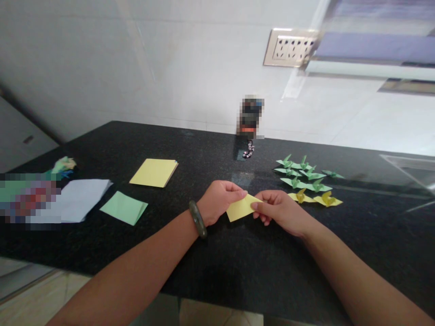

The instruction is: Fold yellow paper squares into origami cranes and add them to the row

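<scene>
A small piece of yellow paper (pixel 242 209) is held between my two hands just above the dark countertop. My left hand (pixel 220 199) pinches its upper left edge, with the thumb on top. At its right corner, my right hand (pixel 276 207) grips it between thumb and fingers. The paper looks folded, though its exact layers cannot be made out. Close to the right hand lie two yellow folded paper cranes (pixel 301 196), and behind them stand several green paper cranes (pixel 295 182).
On the dark countertop (pixel 217 267), a stack of yellow paper (pixel 154 173), green paper (pixel 124 208) and white sheets (pixel 84 194) lie to the left. A phone-like object (pixel 250 117) with a beaded strap (pixel 248 149) leans against the wall. A wall socket (pixel 288 47) is above.
</scene>
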`<action>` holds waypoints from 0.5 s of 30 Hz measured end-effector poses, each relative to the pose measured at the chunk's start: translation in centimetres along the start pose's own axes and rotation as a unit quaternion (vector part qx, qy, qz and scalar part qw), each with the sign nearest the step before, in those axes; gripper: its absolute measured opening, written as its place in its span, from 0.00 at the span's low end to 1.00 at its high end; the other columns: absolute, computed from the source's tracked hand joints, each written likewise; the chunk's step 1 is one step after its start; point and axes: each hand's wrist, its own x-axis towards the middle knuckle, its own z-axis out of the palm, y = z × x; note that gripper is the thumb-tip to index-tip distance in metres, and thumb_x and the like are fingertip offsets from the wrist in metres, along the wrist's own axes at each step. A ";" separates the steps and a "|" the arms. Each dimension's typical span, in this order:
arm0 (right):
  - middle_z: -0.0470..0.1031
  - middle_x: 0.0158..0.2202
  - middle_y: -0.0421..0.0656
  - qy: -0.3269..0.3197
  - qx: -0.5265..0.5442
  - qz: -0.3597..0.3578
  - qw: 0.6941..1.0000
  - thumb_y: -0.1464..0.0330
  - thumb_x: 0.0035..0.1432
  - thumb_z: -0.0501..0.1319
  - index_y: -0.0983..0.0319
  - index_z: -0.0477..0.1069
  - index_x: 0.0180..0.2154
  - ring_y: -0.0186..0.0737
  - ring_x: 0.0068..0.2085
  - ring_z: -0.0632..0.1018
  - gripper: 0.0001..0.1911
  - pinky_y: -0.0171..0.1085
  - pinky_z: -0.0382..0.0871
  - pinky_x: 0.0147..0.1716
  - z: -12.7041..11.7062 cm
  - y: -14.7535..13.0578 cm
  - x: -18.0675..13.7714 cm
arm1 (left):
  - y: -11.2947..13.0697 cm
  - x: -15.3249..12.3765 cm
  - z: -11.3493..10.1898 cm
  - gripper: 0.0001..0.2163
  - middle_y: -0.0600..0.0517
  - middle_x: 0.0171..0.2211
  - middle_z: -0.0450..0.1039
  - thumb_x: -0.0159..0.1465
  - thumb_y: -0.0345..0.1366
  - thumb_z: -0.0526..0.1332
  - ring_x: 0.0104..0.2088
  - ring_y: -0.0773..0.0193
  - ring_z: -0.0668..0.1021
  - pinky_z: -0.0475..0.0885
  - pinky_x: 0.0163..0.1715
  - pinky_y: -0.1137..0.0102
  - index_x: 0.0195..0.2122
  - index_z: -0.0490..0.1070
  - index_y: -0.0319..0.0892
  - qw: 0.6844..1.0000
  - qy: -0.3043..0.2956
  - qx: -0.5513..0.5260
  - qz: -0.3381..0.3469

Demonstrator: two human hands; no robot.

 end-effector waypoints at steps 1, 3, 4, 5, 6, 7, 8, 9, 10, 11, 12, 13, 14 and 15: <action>0.71 0.21 0.38 0.000 0.002 0.002 1.000 0.61 0.49 0.62 0.65 0.68 0.25 0.25 0.18 0.66 0.12 0.27 0.63 0.18 0.0 0.0 0.0 | 0.0 0.0 0.0 0.08 0.53 0.20 0.69 0.50 0.37 0.64 0.20 0.71 0.68 0.61 0.21 0.74 0.23 0.71 0.36 1.000 -0.001 -0.002 0.000; 0.71 0.21 0.38 -0.002 0.004 0.002 1.000 0.62 0.49 0.62 0.65 0.68 0.24 0.25 0.19 0.67 0.12 0.27 0.62 0.18 0.0 0.1 0.0 | 0.0 0.0 0.1 0.08 0.53 0.19 0.69 0.50 0.36 0.64 0.19 0.71 0.68 0.61 0.21 0.74 0.23 0.70 0.36 1.000 0.000 -0.008 -0.003; 0.71 0.21 0.38 -0.003 0.005 0.002 1.000 0.62 0.49 0.62 0.65 0.67 0.24 0.25 0.19 0.67 0.12 0.27 0.62 0.18 0.0 0.1 0.0 | 0.1 0.0 0.1 0.07 0.53 0.19 0.68 0.49 0.36 0.64 0.19 0.71 0.68 0.61 0.21 0.74 0.22 0.70 0.36 1.000 0.001 -0.011 -0.005; 0.71 0.21 0.38 -0.004 0.006 0.002 1.000 0.62 0.49 0.62 0.65 0.67 0.24 0.25 0.19 0.67 0.12 0.27 0.62 0.18 0.0 0.1 0.0 | 0.1 0.0 0.1 0.07 0.53 0.19 0.68 0.49 0.35 0.64 0.19 0.71 0.68 0.61 0.20 0.74 0.22 0.70 0.36 1.000 0.001 -0.013 -0.006; 0.71 0.21 0.38 -0.004 0.006 0.002 1.000 0.62 0.49 0.62 0.65 0.67 0.24 0.25 0.19 0.66 0.12 0.27 0.62 0.18 0.0 0.0 0.0 | 0.1 -0.1 0.1 0.07 0.53 0.18 0.68 0.49 0.35 0.64 0.19 0.71 0.68 0.61 0.20 0.74 0.22 0.70 0.36 1.000 0.002 -0.014 -0.007; 0.71 0.21 0.38 -0.004 0.007 0.002 1.000 0.62 0.49 0.62 0.65 0.67 0.24 0.25 0.19 0.66 0.12 0.27 0.62 0.18 0.0 0.0 0.0 | 0.1 -0.1 0.2 0.07 0.53 0.19 0.68 0.49 0.36 0.64 0.19 0.71 0.68 0.61 0.20 0.74 0.22 0.70 0.36 1.000 0.002 -0.015 -0.007; 0.71 0.21 0.38 -0.003 0.007 0.003 1.000 0.63 0.49 0.62 0.65 0.67 0.24 0.25 0.19 0.66 0.12 0.27 0.62 0.18 0.1 0.0 0.0 | 0.1 -0.1 0.1 0.07 0.53 0.19 0.68 0.49 0.36 0.64 0.19 0.71 0.68 0.61 0.20 0.74 0.22 0.70 0.36 1.000 0.002 -0.014 -0.008; 0.71 0.21 0.38 -0.001 0.007 0.004 1.000 0.63 0.49 0.62 0.65 0.67 0.24 0.25 0.18 0.66 0.11 0.27 0.62 0.18 0.1 0.0 0.0 | 0.1 -0.1 0.1 0.08 0.53 0.19 0.68 0.49 0.36 0.64 0.19 0.71 0.68 0.61 0.20 0.74 0.23 0.70 0.36 1.000 0.001 -0.012 -0.008; 0.71 0.20 0.37 0.000 0.007 0.004 1.000 0.63 0.49 0.62 0.65 0.67 0.23 0.25 0.18 0.66 0.11 0.27 0.62 0.18 0.1 0.0 0.0 | 0.1 0.0 0.1 0.08 0.53 0.19 0.68 0.49 0.36 0.64 0.19 0.71 0.68 0.61 0.20 0.74 0.23 0.70 0.36 1.000 0.001 -0.011 -0.007; 0.71 0.20 0.37 0.001 0.006 0.004 1.000 0.64 0.49 0.62 0.65 0.67 0.23 0.25 0.18 0.66 0.11 0.27 0.62 0.18 0.1 0.0 0.0 | 0.0 0.1 0.1 0.08 0.53 0.19 0.68 0.50 0.37 0.64 0.19 0.71 0.68 0.61 0.20 0.74 0.23 0.70 0.36 1.000 -0.001 -0.010 -0.006; 0.71 0.20 0.37 0.001 0.006 0.003 1.000 0.64 0.49 0.62 0.65 0.67 0.23 0.25 0.18 0.66 0.11 0.27 0.62 0.18 0.0 0.0 0.0 | 0.0 0.1 0.1 0.09 0.53 0.19 0.68 0.50 0.38 0.64 0.19 0.71 0.68 0.61 0.20 0.73 0.23 0.70 0.36 1.000 -0.005 -0.010 -0.005; 0.71 0.20 0.37 0.002 0.005 0.001 1.000 0.64 0.49 0.62 0.65 0.67 0.23 0.25 0.18 0.66 0.11 0.27 0.62 0.18 0.0 0.0 0.0 | -0.1 0.2 0.0 0.10 0.53 0.19 0.69 0.52 0.40 0.63 0.19 0.71 0.68 0.61 0.20 0.73 0.23 0.70 0.36 1.000 -0.012 -0.012 -0.005; 0.70 0.20 0.37 0.001 0.003 -0.001 1.000 0.64 0.50 0.61 0.65 0.66 0.23 0.24 0.18 0.66 0.11 0.27 0.62 0.19 0.0 0.1 0.1 | -0.1 0.2 0.0 0.12 0.52 0.19 0.69 0.53 0.42 0.61 0.19 0.70 0.68 0.61 0.20 0.73 0.23 0.70 0.36 1.000 -0.019 -0.017 -0.007; 0.70 0.20 0.37 -0.001 0.002 -0.003 1.000 0.64 0.50 0.61 0.65 0.66 0.23 0.24 0.18 0.66 0.11 0.27 0.61 0.19 -0.1 0.1 0.1 | -0.1 0.3 0.0 0.14 0.52 0.19 0.69 0.55 0.45 0.59 0.19 0.70 0.68 0.61 0.20 0.73 0.23 0.70 0.37 0.999 -0.026 -0.026 -0.011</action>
